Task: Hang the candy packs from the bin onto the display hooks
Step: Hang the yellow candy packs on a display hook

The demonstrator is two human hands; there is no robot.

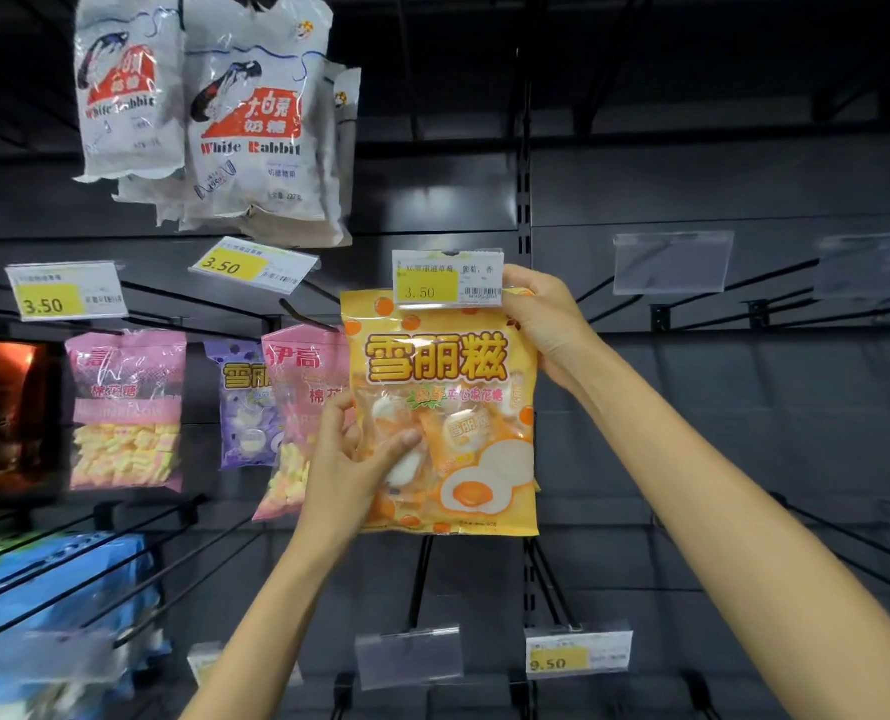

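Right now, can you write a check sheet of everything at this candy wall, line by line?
Surface: dark hook panel, many hooks bare.
Job's things: orange candy pack held up at the 3.50 price tag.
Clutter: White Rabbit packs, pink marshmallow pack, purple pack hanging; blue packs lower left.
Grippers: left hand grips the pack's lower edge, right hand its top corner.
Cables: nothing seen.
Surroundings: empty tag holders.

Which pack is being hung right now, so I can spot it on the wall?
On the dark hook wall, find the 3.50 price tag at centre. Directly below it is the orange-yellow plastic candy pack, held by the left hand and right hand. Unlike the pink pack and purple pack beside it, it shows white, orange-centred sweets.
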